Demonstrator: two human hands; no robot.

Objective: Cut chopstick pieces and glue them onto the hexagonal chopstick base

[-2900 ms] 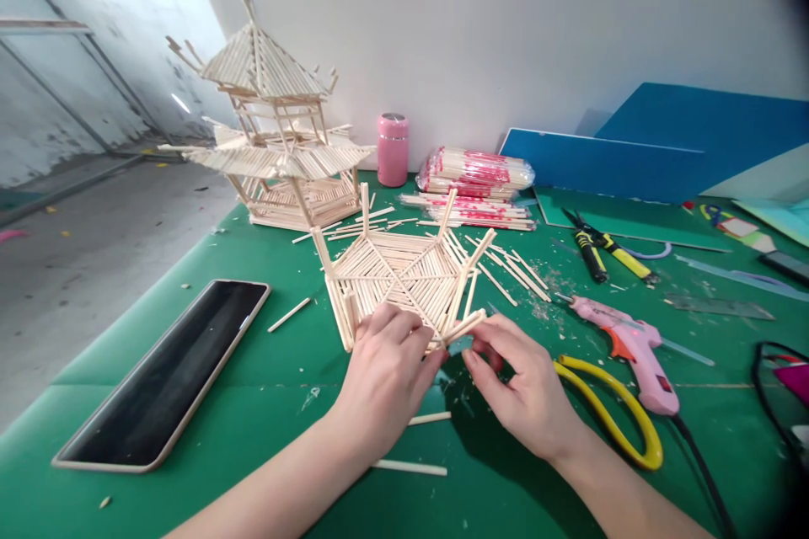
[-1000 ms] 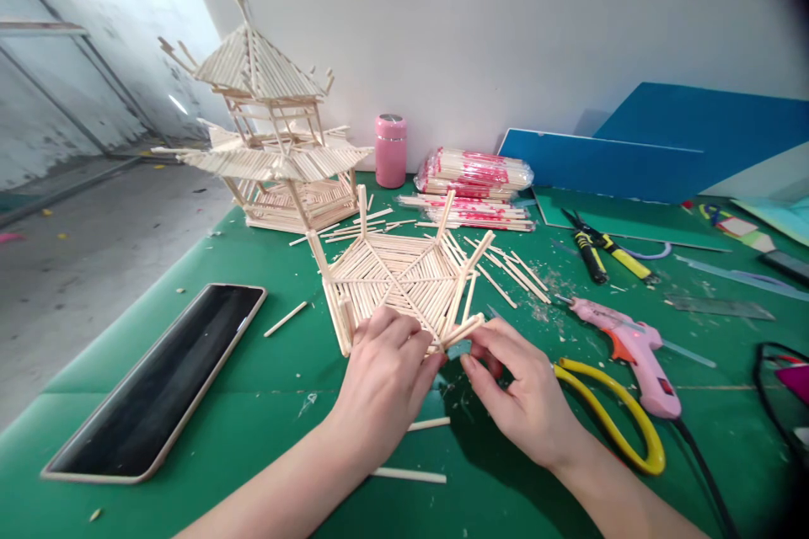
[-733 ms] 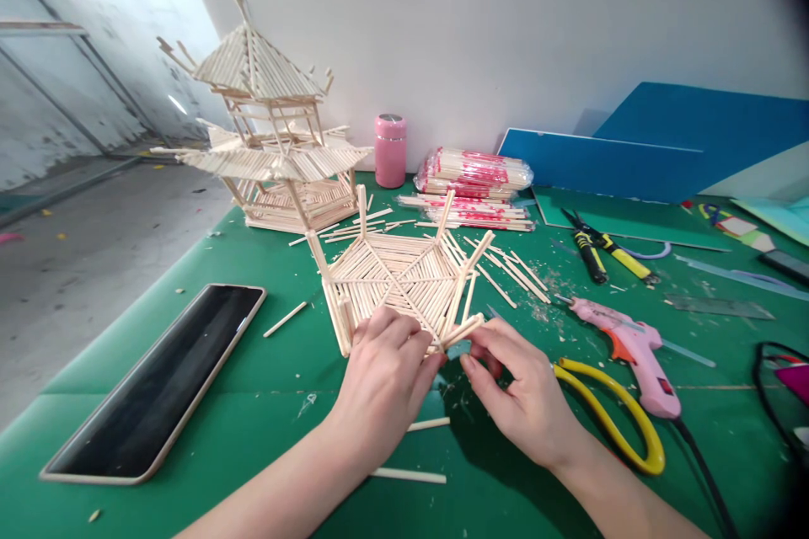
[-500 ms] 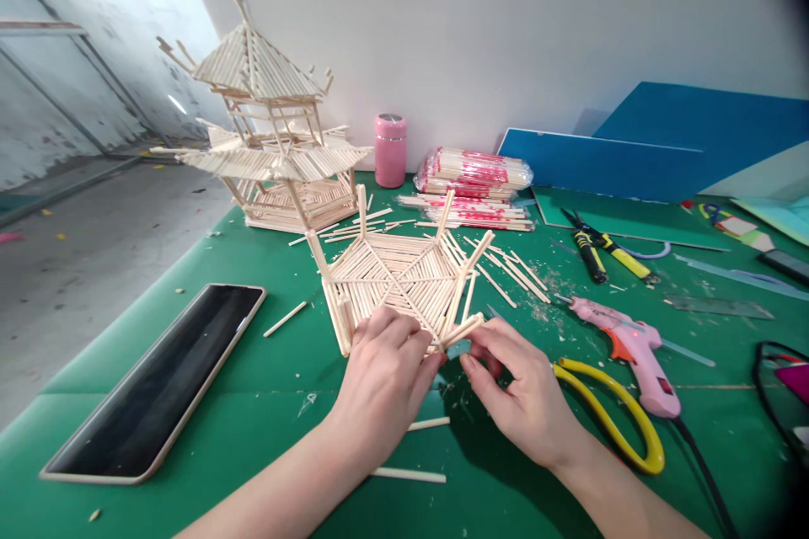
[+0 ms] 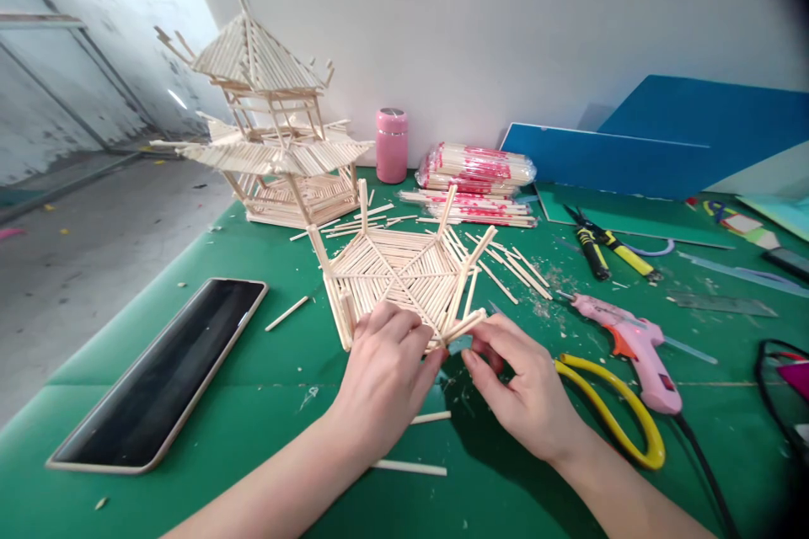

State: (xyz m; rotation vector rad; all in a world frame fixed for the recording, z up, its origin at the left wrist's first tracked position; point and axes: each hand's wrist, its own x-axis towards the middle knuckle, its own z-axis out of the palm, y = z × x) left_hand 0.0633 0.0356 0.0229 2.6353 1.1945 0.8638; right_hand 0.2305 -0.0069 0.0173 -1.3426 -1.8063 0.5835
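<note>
A hexagonal base of pale wooden sticks (image 5: 404, 269) lies in front of me, with short stick posts standing at its corners. My left hand (image 5: 388, 379) is closed on its near edge, fingers over the sticks and thumb by the near right corner. My right hand (image 5: 515, 383) is beside that corner, thumb and index finger almost together below a slanted corner post (image 5: 468, 324). A small bluish piece shows at those fingertips, too unclear to name. The fingers hide part of the corner joint.
A finished stick pavilion (image 5: 271, 152) stands back left, near a pink flask (image 5: 392, 146) and packed sticks (image 5: 474, 168). A phone (image 5: 164, 370) lies left. Right are a pink glue gun (image 5: 632, 337), yellow-handled cutters (image 5: 610, 413) and pliers (image 5: 607, 244). Loose sticks (image 5: 515, 269) lie behind.
Both hands stay at the near right corner of the base, almost unmoved. The bluish piece at the right fingertips shows less clearly. The whole view has shifted slightly.
</note>
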